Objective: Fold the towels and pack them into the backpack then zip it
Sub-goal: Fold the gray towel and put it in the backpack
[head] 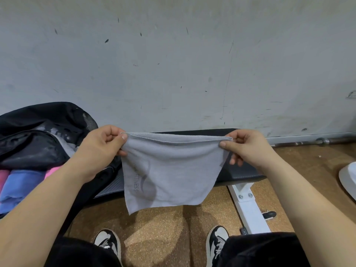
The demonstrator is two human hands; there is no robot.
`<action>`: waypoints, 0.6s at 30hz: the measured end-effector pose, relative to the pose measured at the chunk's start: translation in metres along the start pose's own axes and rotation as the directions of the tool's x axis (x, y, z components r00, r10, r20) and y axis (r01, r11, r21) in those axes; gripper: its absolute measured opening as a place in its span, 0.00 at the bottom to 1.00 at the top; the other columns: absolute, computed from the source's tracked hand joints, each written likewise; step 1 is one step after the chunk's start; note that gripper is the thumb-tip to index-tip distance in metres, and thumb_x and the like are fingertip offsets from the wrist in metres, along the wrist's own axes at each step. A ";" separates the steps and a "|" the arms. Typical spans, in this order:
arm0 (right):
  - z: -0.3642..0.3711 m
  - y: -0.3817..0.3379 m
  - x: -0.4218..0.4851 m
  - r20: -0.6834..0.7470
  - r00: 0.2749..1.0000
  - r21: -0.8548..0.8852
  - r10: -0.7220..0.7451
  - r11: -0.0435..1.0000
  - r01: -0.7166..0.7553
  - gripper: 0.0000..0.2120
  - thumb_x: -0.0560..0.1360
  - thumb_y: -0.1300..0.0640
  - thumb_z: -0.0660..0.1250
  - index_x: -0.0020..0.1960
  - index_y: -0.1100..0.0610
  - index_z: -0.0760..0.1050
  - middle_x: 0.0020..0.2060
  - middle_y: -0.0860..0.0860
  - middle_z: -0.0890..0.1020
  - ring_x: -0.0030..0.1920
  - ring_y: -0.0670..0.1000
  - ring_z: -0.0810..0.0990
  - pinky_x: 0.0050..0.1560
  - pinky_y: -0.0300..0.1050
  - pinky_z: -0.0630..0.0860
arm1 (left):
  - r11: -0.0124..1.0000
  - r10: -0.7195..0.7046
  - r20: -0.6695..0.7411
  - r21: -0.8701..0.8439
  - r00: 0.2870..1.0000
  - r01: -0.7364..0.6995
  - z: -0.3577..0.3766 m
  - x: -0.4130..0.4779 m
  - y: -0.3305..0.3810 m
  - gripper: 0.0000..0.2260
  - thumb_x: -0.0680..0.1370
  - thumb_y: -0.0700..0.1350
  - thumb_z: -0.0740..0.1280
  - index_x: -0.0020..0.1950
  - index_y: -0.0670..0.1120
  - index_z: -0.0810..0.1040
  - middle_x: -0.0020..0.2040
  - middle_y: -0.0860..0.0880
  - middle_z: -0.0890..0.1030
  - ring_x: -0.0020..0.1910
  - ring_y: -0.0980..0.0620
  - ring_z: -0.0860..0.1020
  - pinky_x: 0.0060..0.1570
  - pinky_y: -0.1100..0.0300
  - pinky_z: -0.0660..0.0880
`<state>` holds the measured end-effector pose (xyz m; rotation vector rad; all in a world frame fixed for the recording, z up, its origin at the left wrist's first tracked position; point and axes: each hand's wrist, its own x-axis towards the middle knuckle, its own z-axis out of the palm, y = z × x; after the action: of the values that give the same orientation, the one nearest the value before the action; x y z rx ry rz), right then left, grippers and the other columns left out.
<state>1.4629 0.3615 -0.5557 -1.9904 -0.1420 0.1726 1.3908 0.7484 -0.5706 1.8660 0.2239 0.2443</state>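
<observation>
The grey towel [169,170] is hanging in the air from its top edge, which is running level between the two grips; that edge is its long axis. The left hand [102,143] is pinching one top corner between thumb and curled fingers. The right hand [248,149] is pinching the other corner likewise, with its lower fingers going partly behind the cloth. Both are clasping cloth, neither let go. The edge between them is showing two layers, so the towel is probably folded once already. Below the grips the cloth is dangling free, its printed logo toward the left-hand side and its bottom corners touching nothing. Behind it the black bench [240,174] is lying. Out past the left hand the backpack [38,128] is sitting open, with a blue towel [21,185] and a pink towel [52,170] lying in its mouth. The left hand is therefore nearer the bag, and the next fold is likely calling for the right corner to cross toward the left.
</observation>
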 end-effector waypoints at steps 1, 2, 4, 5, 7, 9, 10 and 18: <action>-0.001 0.001 0.001 -0.025 1.000 0.033 -0.004 0.999 0.005 0.05 0.76 0.59 0.76 0.49 0.61 0.83 0.31 0.56 0.84 0.26 0.55 0.81 0.23 0.43 0.73 | 1.000 0.009 0.006 -0.001 1.000 -0.009 -0.001 -0.001 0.002 0.04 0.83 0.42 0.69 0.51 0.42 0.82 0.41 0.43 0.85 0.40 0.43 0.82 0.55 0.42 0.81; -0.003 0.002 0.002 -0.044 0.999 0.057 -0.006 0.998 0.008 0.06 0.78 0.58 0.75 0.49 0.60 0.83 0.30 0.55 0.83 0.26 0.54 0.80 0.22 0.42 0.71 | 1.000 0.011 0.018 -0.013 1.000 -0.010 -0.001 -0.003 0.005 0.04 0.82 0.42 0.70 0.51 0.42 0.82 0.40 0.44 0.84 0.39 0.43 0.80 0.50 0.47 0.80; -0.005 0.002 0.003 -0.056 0.998 0.070 -0.005 0.997 0.009 0.07 0.80 0.56 0.72 0.50 0.60 0.83 0.29 0.53 0.82 0.25 0.52 0.80 0.23 0.41 0.70 | 0.999 -0.002 0.066 -0.043 0.998 0.005 -0.004 -0.005 0.009 0.04 0.81 0.42 0.71 0.50 0.42 0.82 0.36 0.46 0.82 0.36 0.45 0.77 0.42 0.54 0.76; -0.005 0.003 0.003 -0.055 0.999 0.071 -0.003 0.997 0.006 0.07 0.81 0.56 0.70 0.50 0.60 0.83 0.28 0.52 0.82 0.25 0.51 0.80 0.23 0.41 0.71 | 0.998 -0.010 0.092 -0.055 0.996 0.015 -0.005 -0.006 0.010 0.04 0.80 0.43 0.72 0.49 0.42 0.82 0.35 0.46 0.82 0.34 0.46 0.76 0.40 0.56 0.74; -0.003 0.003 0.002 -0.051 0.999 0.070 0.018 0.997 -0.015 0.08 0.83 0.56 0.67 0.52 0.60 0.83 0.28 0.51 0.83 0.26 0.50 0.81 0.25 0.41 0.73 | 0.997 -0.015 0.114 -0.076 0.993 0.024 -0.006 -0.007 0.010 0.06 0.80 0.44 0.73 0.49 0.42 0.82 0.36 0.45 0.81 0.34 0.48 0.75 0.38 0.57 0.73; -0.001 0.003 0.004 -0.045 0.998 0.074 0.042 0.997 -0.038 0.10 0.84 0.56 0.65 0.53 0.61 0.82 0.29 0.54 0.83 0.28 0.49 0.82 0.28 0.42 0.74 | 0.997 -0.011 0.075 -0.072 0.997 0.017 -0.006 -0.006 0.009 0.06 0.81 0.44 0.72 0.51 0.41 0.82 0.38 0.44 0.81 0.36 0.47 0.75 0.40 0.55 0.73; 0.000 0.002 0.004 -0.053 0.998 0.063 0.037 0.997 -0.034 0.10 0.85 0.56 0.64 0.53 0.61 0.82 0.30 0.54 0.82 0.28 0.47 0.81 0.30 0.42 0.74 | 0.998 0.004 0.040 -0.059 0.999 -0.001 -0.006 -0.006 0.008 0.06 0.82 0.43 0.71 0.52 0.41 0.82 0.39 0.44 0.82 0.37 0.47 0.75 0.42 0.55 0.74; 0.032 -0.016 0.004 -0.195 0.976 -0.241 -0.096 0.969 0.047 0.11 0.86 0.53 0.56 0.49 0.56 0.73 0.38 0.50 0.76 0.39 0.48 0.73 0.38 0.45 0.69 | 0.981 0.116 -0.173 0.173 0.978 -0.086 0.011 -0.005 0.006 0.05 0.84 0.46 0.66 0.51 0.45 0.76 0.33 0.46 0.75 0.29 0.54 0.69 0.33 0.57 0.69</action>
<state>1.4602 0.3974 -0.5546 -2.2220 -0.1046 -0.1019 1.3887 0.7355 -0.5685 2.0234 0.2816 0.4807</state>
